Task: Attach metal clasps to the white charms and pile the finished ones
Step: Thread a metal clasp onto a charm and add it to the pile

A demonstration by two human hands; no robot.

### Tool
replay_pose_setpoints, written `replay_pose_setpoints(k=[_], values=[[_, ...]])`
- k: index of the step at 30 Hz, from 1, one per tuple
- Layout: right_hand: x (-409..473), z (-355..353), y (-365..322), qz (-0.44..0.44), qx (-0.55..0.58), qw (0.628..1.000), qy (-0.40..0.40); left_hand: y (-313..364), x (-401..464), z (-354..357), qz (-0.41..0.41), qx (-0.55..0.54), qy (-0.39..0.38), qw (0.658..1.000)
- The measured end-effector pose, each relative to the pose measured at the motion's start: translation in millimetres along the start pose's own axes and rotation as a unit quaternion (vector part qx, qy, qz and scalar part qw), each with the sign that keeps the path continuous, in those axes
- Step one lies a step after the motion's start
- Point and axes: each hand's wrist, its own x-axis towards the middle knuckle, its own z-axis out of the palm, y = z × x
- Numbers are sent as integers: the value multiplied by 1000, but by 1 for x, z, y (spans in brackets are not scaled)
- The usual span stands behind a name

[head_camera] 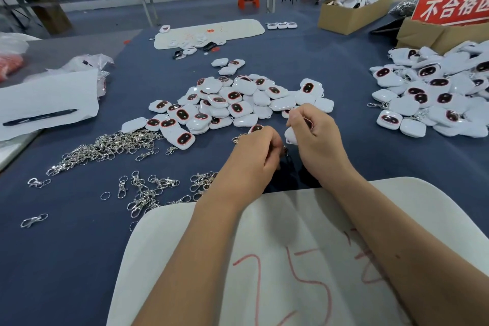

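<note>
Right hand (pixel 313 131) pinches a white charm (pixel 291 135), left hand (pixel 255 152) curls round a clasp (pixel 285 150) (barely visible): keep the loop steady, centre frame.

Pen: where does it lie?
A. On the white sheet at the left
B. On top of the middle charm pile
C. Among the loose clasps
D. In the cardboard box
A: the pen lies on the white sheet at the table's left, apart from the clasps and charm pile.
</note>
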Motion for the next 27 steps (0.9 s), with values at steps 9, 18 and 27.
replay_pose_setpoints(k=[9, 18, 27], values=[[-1, 1, -4, -19, -51, 999, -7, 1, 0, 0, 2, 3, -9, 1000], [-4, 1, -7, -22, -60, 998, -8, 2, 0, -1, 0, 10, -20, 1000], [-5, 2, -8, -17, -77, 997, -7, 4, 0, 1, 1, 21, -16, 1000]])
